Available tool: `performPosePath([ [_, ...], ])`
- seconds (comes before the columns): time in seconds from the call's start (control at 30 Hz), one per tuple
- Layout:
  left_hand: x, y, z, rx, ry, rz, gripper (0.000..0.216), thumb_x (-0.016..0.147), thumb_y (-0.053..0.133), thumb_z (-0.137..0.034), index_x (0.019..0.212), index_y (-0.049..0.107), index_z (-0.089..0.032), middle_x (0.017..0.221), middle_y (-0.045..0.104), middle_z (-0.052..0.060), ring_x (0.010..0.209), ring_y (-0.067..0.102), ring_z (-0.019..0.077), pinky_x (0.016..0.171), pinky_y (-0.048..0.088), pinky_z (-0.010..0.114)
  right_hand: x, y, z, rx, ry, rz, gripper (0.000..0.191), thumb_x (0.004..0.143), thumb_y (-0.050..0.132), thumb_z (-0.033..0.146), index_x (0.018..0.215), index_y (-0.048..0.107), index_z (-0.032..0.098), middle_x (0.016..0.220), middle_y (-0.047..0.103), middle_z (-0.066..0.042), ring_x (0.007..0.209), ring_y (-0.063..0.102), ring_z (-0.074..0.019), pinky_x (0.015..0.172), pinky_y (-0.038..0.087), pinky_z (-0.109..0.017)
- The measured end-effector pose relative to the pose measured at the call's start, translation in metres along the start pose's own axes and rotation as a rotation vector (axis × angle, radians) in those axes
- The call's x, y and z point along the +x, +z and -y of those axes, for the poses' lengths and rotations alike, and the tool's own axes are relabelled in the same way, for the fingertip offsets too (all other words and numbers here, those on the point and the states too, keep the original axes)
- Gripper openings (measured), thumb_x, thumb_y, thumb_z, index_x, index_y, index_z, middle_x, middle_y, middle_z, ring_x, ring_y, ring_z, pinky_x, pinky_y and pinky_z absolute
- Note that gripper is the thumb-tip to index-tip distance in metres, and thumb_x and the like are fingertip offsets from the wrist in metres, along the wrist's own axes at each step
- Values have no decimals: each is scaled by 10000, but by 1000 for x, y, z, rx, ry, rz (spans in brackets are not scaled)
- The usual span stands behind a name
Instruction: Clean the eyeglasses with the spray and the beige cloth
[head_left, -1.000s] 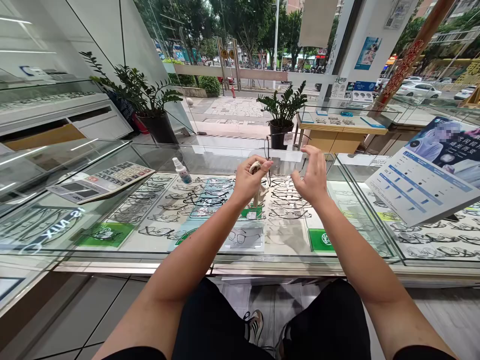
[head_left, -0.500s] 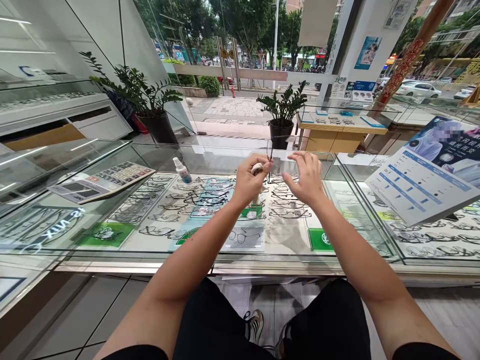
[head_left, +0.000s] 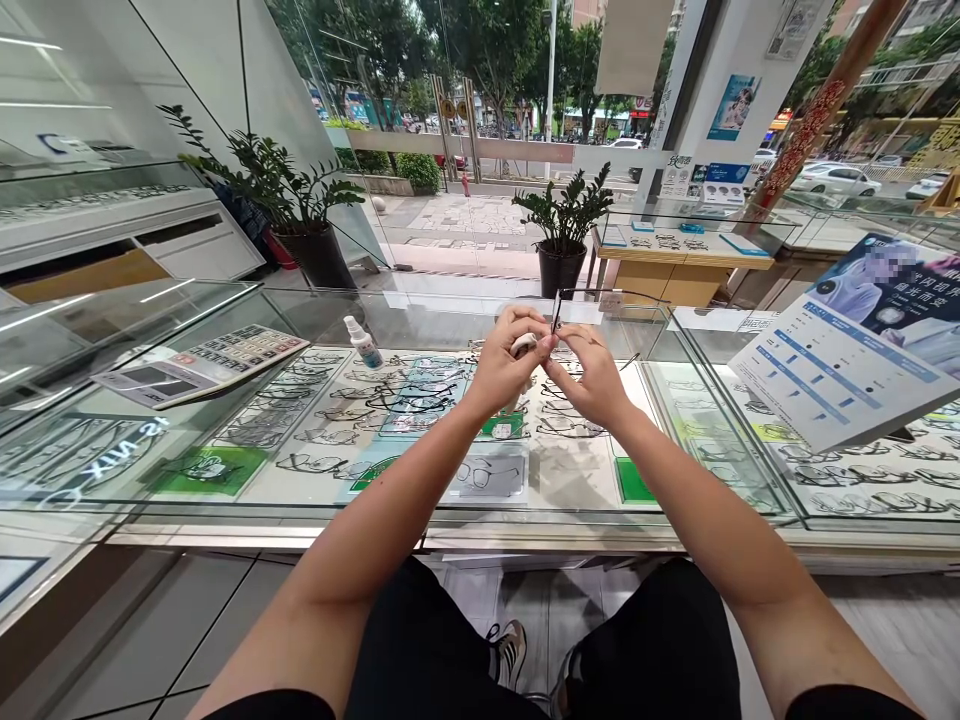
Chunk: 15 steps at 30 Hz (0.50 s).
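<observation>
Both my hands are raised together over the glass display counter (head_left: 225,500). My left hand (head_left: 508,365) is closed, pinching a thin dark pair of glasses (head_left: 592,296) and a small white cloth (head_left: 522,345). My right hand (head_left: 592,378) is closed on the same frame from the right, fingertips meeting the left thumb. One thin temple arm of the glasses sticks out to the right above my right hand. Rows of eyeglass frames (head_left: 420,395) lie under the glass below.
A small white spray bottle (head_left: 364,341) and a large calculator (head_left: 202,365) stand on the counter to the left. A blue-and-white poster board (head_left: 847,350) leans at the right. Potted plants (head_left: 566,225) stand beyond the counter by the glass storefront.
My right hand moved left from being apart and open-fingered until it closed on the glasses beside my left hand. The frame turned, its temple arm now pointing right.
</observation>
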<state>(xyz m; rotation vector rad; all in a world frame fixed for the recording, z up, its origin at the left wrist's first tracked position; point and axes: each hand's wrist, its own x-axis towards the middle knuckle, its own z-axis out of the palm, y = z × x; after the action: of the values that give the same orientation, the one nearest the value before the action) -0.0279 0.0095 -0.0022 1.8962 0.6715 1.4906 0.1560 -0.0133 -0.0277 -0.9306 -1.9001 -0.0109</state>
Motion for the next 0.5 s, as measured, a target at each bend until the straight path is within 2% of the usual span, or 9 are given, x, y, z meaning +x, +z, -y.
performPosePath([
  [0.13,7,-18,-1,39,-69,-30,329,963,775,-545,1097,734,-247,1039,649,67,877,601,204,761,499,325,3,-8,-1,-40,21,-31,385,1109,556,500,1360,712,254,1330,807,-150,1264,713,-353,1157,534,-564],
  [0.2,13,-32,2,120,-101,-84,209,984,702,-418,1108,673,-253,970,632,52,823,568,209,762,485,349,5,-14,-2,-50,31,-49,368,1119,546,496,1338,721,258,1302,815,-132,1243,717,-341,1158,525,-546],
  [0.33,26,-57,10,526,-174,-176,51,993,573,-234,1043,572,-244,1177,663,112,1042,624,296,938,491,452,8,-22,-9,-73,69,-108,366,1124,522,500,1277,738,247,1237,814,-127,1216,707,-338,1136,517,-526],
  [0.4,29,-67,15,743,-287,-142,103,990,544,-187,1073,575,-241,1273,656,153,1126,629,346,980,492,499,8,-24,-13,-81,94,-114,370,1124,513,502,1272,738,248,1219,815,-122,1217,702,-341,1134,509,-529],
  [0.5,30,-78,24,1006,-459,-16,240,980,516,-137,1162,646,-223,1351,649,198,1258,626,399,1040,504,534,8,-24,-18,-91,116,-115,370,1120,513,502,1268,737,247,1230,815,-120,1229,699,-343,1136,497,-530],
])
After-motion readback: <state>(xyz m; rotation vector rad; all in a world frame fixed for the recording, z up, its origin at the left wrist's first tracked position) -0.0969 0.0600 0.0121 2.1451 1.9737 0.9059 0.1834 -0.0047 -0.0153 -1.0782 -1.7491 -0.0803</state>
